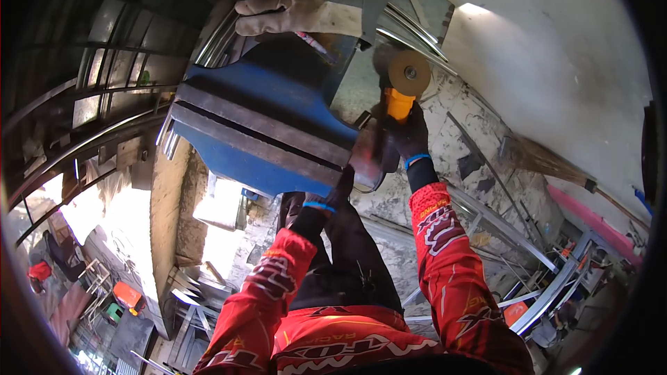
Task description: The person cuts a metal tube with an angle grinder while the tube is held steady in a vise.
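Observation:
My right hand (412,133), dark-gloved with a blue band at the wrist, is wrapped round an angle grinder (399,104) with a yellow head. The grinder's tan disc (408,71) points away from me, right of a big blue bench vise (260,97). The vise jaws lie close together with a dark, narrow gap between them. By the near right end of the jaws is my left hand (337,196), its fingers dark and indistinct; I cannot tell what they hold. A blurred reddish patch (366,151) shows between the two hands.
A leather work glove (306,3) lies beyond the vise, with a marker-like stick (316,45) beside it. Metal bars (417,35) rest behind. Long metal profiles (507,229) lie on the right, near a broom (549,163). An orange stool (127,295) stands lower left.

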The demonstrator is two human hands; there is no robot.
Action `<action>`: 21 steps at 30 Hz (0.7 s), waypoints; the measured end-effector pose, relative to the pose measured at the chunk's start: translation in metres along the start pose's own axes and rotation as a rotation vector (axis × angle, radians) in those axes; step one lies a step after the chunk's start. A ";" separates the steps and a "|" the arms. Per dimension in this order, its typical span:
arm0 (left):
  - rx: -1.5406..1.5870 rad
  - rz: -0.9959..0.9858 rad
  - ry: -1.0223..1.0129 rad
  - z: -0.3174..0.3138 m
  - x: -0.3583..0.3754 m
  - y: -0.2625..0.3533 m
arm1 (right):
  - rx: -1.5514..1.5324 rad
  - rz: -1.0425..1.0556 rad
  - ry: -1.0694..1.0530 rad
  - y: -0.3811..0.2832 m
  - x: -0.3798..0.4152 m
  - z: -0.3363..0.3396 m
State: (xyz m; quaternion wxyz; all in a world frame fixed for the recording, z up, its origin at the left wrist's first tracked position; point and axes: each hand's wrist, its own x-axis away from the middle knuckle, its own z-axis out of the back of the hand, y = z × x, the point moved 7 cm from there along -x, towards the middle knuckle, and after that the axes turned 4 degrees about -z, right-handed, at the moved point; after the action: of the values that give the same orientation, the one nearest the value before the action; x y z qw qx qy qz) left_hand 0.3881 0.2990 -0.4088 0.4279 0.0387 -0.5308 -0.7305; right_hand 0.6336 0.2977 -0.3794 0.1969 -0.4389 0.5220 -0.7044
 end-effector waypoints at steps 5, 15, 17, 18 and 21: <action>-0.039 -0.130 0.134 0.003 -0.066 0.021 | 0.263 0.025 0.218 0.011 0.018 0.010; -0.010 0.092 -0.091 0.009 0.029 0.066 | -0.091 -0.293 0.055 0.018 0.149 -0.007; 0.172 -0.277 0.002 -0.006 0.090 0.081 | -0.086 -0.527 -0.155 0.022 0.191 -0.027; 0.181 -0.449 0.037 -0.012 0.107 0.085 | -0.131 -0.612 -0.228 0.024 0.213 -0.035; 0.119 -0.145 -0.162 0.041 0.150 0.149 | 0.098 -0.156 -0.298 -0.007 0.235 -0.050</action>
State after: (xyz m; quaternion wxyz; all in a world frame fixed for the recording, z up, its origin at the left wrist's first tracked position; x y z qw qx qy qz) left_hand 0.3596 0.2196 -0.2110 0.3264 0.0430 -0.6017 -0.7277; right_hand 0.4675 0.1557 -0.2792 0.2381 -0.5675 0.4164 -0.6692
